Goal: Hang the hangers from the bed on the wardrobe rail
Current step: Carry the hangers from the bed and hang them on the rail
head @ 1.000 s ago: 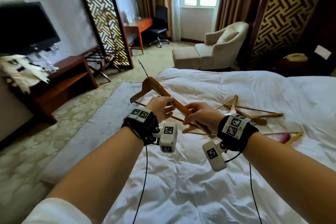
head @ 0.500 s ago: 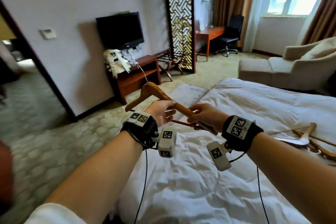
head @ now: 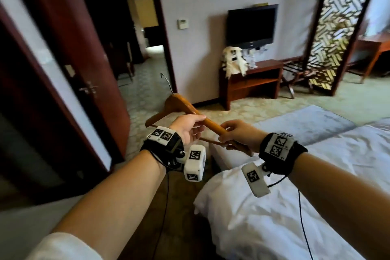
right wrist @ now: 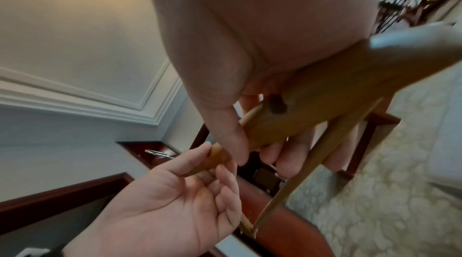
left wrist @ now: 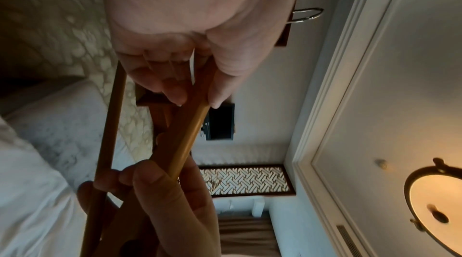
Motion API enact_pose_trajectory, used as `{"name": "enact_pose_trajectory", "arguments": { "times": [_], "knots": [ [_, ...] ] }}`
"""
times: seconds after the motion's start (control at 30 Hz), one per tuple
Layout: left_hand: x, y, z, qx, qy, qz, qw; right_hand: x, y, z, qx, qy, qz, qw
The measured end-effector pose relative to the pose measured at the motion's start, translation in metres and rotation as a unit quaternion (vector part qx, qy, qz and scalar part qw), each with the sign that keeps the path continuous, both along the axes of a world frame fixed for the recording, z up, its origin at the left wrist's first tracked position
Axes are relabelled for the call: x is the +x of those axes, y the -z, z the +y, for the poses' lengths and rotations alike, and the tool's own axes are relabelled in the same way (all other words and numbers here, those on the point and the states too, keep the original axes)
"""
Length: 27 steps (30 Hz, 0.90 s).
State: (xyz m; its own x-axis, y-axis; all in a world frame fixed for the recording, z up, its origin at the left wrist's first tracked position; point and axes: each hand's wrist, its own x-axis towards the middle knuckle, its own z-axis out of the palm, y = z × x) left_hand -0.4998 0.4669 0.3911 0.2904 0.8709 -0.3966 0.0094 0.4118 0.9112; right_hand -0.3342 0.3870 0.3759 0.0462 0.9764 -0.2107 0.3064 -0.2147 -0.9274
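Both hands are gripping one wooden hanger (head: 185,110) in the air, beside the bed (head: 316,175) (wire hook pointing away): left hand (head: 187,127) pinching its arm, right hand (head: 238,135) curling around the end.

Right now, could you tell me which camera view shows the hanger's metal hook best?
The left wrist view: the hook shows as a clear silver loop beside the palm. In the head view it is a thin blurred wire; the right wrist view shows a small part.

Hanger (head: 181,105) now off the bed (head: 316,175)
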Motion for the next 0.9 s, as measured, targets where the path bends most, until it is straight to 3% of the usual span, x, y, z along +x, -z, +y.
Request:
{"name": "enact_pose_trajectory", "arguments": {
  "times": [0.27,0.57,0.7,0.9],
  "knots": [
    [-0.151,-0.008,-0.021,0.031,-0.159,0.023,0.986,-0.128,-0.004,0.042,0.007,-0.17,0.021,0.985],
    [-0.249,-0.007,-0.105,0.041,-0.331,0.04,0.942,-0.227,-0.006,0.035,0.001,-0.36,0.012,0.933],
    [-0.266,0.003,-0.158,0.04,-0.399,0.047,0.915,-0.252,-0.001,0.011,0.009,-0.442,-0.008,0.897],
    [-0.292,0.006,-0.26,0.028,-0.51,0.058,0.858,-0.309,0.002,-0.042,-0.008,-0.576,-0.005,0.817]
  ]
}}
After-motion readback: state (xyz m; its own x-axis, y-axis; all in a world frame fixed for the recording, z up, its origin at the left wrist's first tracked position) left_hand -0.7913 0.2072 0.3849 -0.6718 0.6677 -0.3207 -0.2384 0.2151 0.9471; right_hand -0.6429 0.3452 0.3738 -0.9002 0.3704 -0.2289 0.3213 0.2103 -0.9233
